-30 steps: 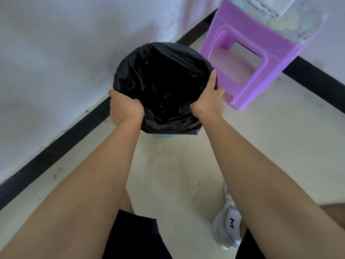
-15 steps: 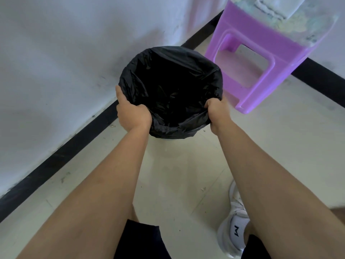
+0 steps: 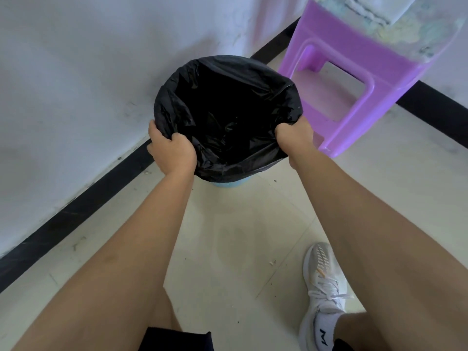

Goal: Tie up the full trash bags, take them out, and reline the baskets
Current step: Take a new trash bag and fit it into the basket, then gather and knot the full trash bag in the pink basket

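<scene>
Black, crinkled plastic bag (image 3: 228,115) lines a round pale-blue basket (image 3: 229,184) on the tiled floor (image 3: 240,236) by the white wall (image 3: 76,84); left hand (image 3: 172,150) and right hand (image 3: 293,135) each clench its folded-over near rim. Just beside it stands a purple plastic stool (image 3: 354,72)

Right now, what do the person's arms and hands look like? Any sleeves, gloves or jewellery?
Both arms are bare as far as the frame shows, with no sleeves in view. The left hand and right hand are bare too: no gloves, and no watch, bracelet or ring visible on them.
</scene>
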A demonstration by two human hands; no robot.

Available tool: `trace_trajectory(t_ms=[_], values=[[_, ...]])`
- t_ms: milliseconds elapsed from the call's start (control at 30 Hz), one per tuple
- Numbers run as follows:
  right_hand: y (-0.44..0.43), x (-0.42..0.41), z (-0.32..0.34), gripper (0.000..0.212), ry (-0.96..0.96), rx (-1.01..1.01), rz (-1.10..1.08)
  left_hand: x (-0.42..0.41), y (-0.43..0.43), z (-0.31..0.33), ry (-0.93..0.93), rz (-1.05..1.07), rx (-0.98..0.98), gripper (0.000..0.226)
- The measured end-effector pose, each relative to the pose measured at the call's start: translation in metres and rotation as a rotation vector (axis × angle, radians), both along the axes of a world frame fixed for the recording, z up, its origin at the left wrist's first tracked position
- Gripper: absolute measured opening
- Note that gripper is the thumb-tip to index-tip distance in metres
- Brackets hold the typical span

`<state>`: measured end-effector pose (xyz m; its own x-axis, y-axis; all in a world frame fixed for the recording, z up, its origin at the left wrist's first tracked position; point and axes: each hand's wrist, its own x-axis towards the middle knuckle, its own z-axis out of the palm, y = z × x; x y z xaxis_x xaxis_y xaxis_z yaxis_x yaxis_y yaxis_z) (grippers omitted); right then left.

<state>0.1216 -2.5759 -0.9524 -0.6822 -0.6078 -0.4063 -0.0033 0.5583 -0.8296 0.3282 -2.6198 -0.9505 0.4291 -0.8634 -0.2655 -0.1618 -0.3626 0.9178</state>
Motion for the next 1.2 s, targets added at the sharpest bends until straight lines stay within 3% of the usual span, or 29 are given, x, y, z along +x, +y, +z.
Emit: trace_trajectory(t_ms=[100,200,233,300,333,500,600,667,867,1200], values=[[0.000,-0.004,-0.001,0.045,-0.020,-0.019,0.076,0.005,0.003,0.003,0.139,-0.055,-0.026,0.048],[0.005,-0.015,-0.001,0.063,0.092,0.055,0.226,0.015,-0.001,0.005,0.170,-0.192,0.032,0.055],[0.006,-0.019,-0.001,0.080,0.171,0.111,0.293,0.020,-0.002,0.007,0.047,-0.246,0.081,0.062],[0.008,-0.027,0.006,0.114,0.265,0.166,0.386,0.028,-0.001,0.016,-0.388,-0.343,0.127,0.073],[0.009,-0.029,0.012,0.116,0.296,0.153,0.406,0.032,0.000,0.022,-0.553,-0.374,0.098,0.074],[0.006,-0.045,0.069,0.072,0.733,0.033,0.542,0.035,0.004,0.067,-0.929,-0.524,-0.163,0.064],[0.010,-0.057,0.111,0.065,1.005,0.076,0.644,0.028,0.010,0.100,-1.176,-0.674,-0.231,0.061],[0.017,-0.062,0.145,0.067,1.077,0.110,0.686,0.022,0.016,0.133,-1.285,-0.759,-0.265,0.061],[0.034,-0.085,0.305,0.070,1.079,0.142,0.675,-0.016,0.018,0.301,-1.381,-0.905,-0.388,0.065],[0.055,-0.141,0.709,0.068,1.291,0.011,0.411,-0.098,-0.009,0.716,-1.373,-0.825,-0.913,0.065]])
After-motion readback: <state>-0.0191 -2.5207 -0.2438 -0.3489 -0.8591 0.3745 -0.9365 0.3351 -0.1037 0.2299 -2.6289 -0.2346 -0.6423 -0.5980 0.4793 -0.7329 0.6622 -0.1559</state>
